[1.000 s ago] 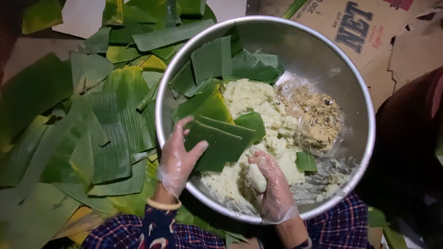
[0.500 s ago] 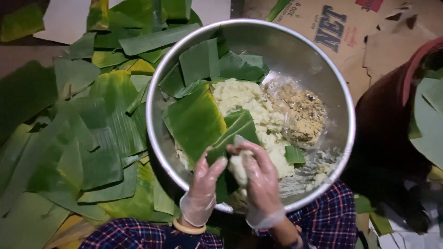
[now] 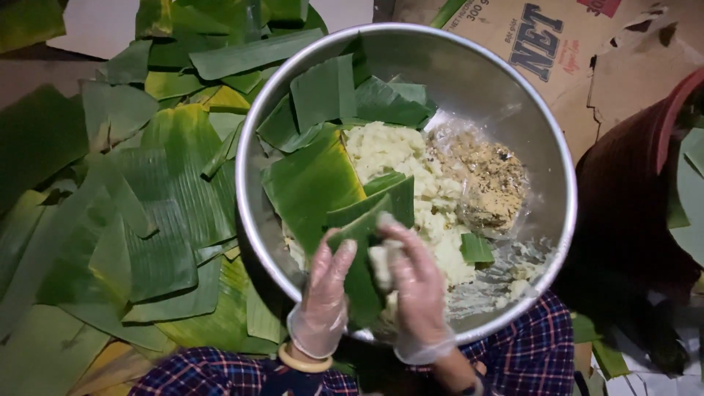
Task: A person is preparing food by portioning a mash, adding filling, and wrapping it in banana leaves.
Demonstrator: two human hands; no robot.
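Leaves cut from banana fronds [image 3: 132, 213] cover the floor to the left of both hands, overlapping in green and yellowing pieces, ribbed lengthwise. Cardboard [image 3: 587, 51] lies flat beyond the hands, up and to the right, and a dark red tub [image 3: 631, 198] stands at the right. Directly ahead of the hands sits the wide steel bowl [image 3: 477, 81], its near rim just under the wrists; more leaf pieces line its far and left wall, a pale mashed dough [image 3: 400, 158] fills the middle, and a brownish crumbly filling [image 3: 484, 180] lies to the right of it.

The left hand [image 3: 326, 293], in a thin clear glove, is half-closed under a narrow leaf strip [image 3: 363, 257], fingers cupping it from below. The right hand [image 3: 414, 282], gloved too, is closed around a small dough lump [image 3: 380, 264] and presses it against that strip.

The strip looks light, smooth and waxy, dark green with fine parallel ribs; it probably bends easily along the ribs but tears across them, so supporting it from below across its width looks safest. The lump appears soft, sticky and easily squashed, pale cream and slightly grainy; it likely wants a gentle cupped grip rather than a pinch.
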